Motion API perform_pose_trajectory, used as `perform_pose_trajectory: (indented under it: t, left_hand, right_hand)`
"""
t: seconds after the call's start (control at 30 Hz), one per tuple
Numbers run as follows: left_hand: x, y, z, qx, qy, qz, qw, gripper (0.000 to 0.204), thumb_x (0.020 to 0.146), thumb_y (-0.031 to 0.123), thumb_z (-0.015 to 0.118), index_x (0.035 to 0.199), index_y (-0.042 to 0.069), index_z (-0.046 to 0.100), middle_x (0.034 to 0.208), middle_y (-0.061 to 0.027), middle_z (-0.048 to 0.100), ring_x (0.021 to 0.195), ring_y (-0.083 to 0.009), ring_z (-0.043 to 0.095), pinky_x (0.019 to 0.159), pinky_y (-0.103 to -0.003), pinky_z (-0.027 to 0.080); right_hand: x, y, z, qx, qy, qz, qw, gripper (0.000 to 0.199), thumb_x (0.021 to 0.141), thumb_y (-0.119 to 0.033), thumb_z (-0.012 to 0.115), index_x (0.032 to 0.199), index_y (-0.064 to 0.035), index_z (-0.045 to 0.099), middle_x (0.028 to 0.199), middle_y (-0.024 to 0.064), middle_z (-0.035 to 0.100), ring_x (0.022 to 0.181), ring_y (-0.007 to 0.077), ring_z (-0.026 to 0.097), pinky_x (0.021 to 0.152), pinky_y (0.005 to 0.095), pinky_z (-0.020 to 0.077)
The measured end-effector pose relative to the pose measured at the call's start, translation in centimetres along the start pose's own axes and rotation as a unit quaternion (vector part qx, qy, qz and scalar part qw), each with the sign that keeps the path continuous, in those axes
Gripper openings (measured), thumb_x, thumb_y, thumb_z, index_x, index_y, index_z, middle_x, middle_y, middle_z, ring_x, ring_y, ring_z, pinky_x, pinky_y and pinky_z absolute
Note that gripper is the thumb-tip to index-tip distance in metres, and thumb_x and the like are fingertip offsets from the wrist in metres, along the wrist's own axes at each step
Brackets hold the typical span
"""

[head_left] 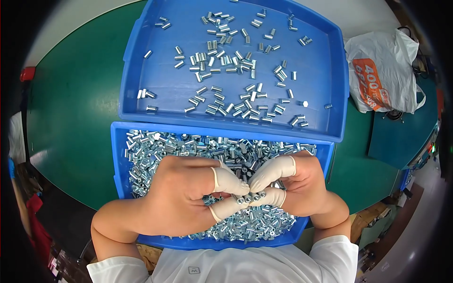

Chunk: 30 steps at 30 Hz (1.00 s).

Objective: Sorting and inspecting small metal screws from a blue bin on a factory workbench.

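Observation:
My left hand and my right hand meet over a blue bin, both closed. Thumbs and forefingers wear white finger cots. Between their tips the two hands pinch a short row of small silver rivet nuts, their hollow ends facing me. Which hand bears each piece cannot be told. Below my hands, the bin is heaped with loose rivet nuts of the same kind. My hands and wrists hide part of the heap.
Beyond the bin, a larger blue tray holds scattered rivet nuts, singly and in small clusters. Both containers stand by a green tabletop. A white plastic bag with orange print lies at the far right. A red object sits at the far-left table edge.

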<state>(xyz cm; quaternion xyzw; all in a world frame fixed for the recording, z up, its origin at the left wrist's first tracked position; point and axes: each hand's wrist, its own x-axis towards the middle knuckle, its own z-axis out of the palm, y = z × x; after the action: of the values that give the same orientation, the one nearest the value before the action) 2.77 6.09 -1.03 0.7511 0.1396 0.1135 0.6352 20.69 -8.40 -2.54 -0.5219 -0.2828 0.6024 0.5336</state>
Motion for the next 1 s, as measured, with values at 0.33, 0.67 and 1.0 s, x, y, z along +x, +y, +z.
perform_pose_trajectory:
  t: [0.33,0.67,1.0]
  left_hand:
    - [0.0,-0.2,-0.1,0.010,-0.008,0.007,1.000,0.024,0.069,0.004,0.086,0.089,0.007,0.072,0.080,-0.0103,0.071,0.068,-0.0176,0.071,0.057,-0.025,0.055]
    - [0.4,-0.1,0.1,-0.004,0.000,0.002,1.000,0.023,0.070,0.004,0.085,0.090,0.006,0.072,0.080,-0.0091,0.071,0.066,-0.0149,0.069,0.057,-0.023,0.054]
    - [1.6,-1.1,0.2,-0.099,0.028,-0.073,0.992,0.025,0.082,-0.003,0.074,0.106,0.000,0.066,0.093,-0.0062,0.071,0.080,-0.0092,0.067,0.068,-0.023,0.052]
  right_hand:
    - [0.0,-0.1,0.0,0.034,0.031,-0.009,0.999,0.024,0.078,0.002,0.078,0.099,0.0031,0.066,0.092,0.0133,0.071,0.080,0.0186,0.071,0.072,0.0289,0.0575]
    - [0.1,-0.2,-0.2,0.072,0.029,-0.012,0.997,0.025,0.079,0.003,0.077,0.102,0.0035,0.065,0.093,0.0137,0.071,0.080,0.0189,0.071,0.072,0.0288,0.0578]
    - [0.4,-0.4,-0.1,0.046,0.018,-0.011,0.999,0.030,0.089,0.003,0.065,0.119,0.0035,0.058,0.102,0.0148,0.069,0.089,0.0210,0.070,0.077,0.0302,0.0580]
